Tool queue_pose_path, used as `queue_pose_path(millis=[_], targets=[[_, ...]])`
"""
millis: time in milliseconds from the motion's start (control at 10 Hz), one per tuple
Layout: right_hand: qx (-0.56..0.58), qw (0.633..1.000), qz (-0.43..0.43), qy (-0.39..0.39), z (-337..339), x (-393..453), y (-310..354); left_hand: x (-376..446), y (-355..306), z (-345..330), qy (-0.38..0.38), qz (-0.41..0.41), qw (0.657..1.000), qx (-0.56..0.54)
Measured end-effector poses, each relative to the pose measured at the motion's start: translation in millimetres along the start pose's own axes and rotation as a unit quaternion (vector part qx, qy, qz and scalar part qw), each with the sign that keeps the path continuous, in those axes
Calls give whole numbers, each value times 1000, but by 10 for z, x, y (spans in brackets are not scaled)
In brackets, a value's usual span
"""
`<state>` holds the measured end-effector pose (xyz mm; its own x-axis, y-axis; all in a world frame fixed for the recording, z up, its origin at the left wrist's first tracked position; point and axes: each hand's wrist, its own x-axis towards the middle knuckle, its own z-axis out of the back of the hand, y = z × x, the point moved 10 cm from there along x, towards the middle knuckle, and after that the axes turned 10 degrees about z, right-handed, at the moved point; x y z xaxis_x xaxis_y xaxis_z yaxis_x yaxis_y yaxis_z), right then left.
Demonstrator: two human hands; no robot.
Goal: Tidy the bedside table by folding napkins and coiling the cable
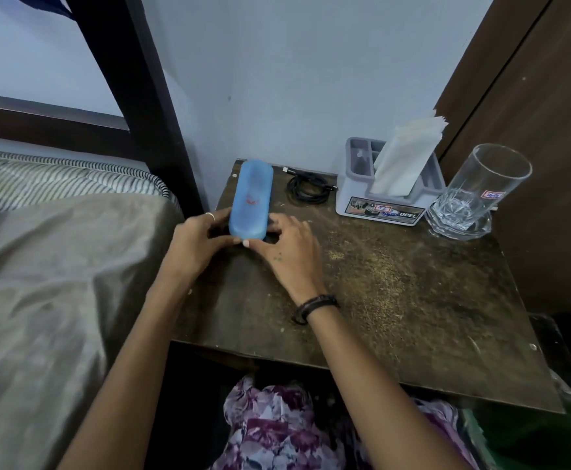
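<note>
From my head camera, both my hands are clamped on the near end of a blue case (250,198) lying on the dark wooden bench (396,293): my left hand (197,244) grips its left side, my right hand (289,247) its right. The black cable (307,188) lies coiled just beyond, between the case and a grey organiser (384,201) holding folded white napkins (404,157). A clear glass (474,195) stands beside it at the right.
</note>
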<state>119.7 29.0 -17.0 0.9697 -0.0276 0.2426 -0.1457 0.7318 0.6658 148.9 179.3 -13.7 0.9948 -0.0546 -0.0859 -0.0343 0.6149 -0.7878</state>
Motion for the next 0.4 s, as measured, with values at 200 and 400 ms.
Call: queue_pose_path(millis=[200,400], targets=[[-7,1000,-6,-12,2,152,-11,222,2,-39,11,-12,1000,26],[19,1000,-7,23,34,-17,19,-118,-51,-4,-70,0,997,24]])
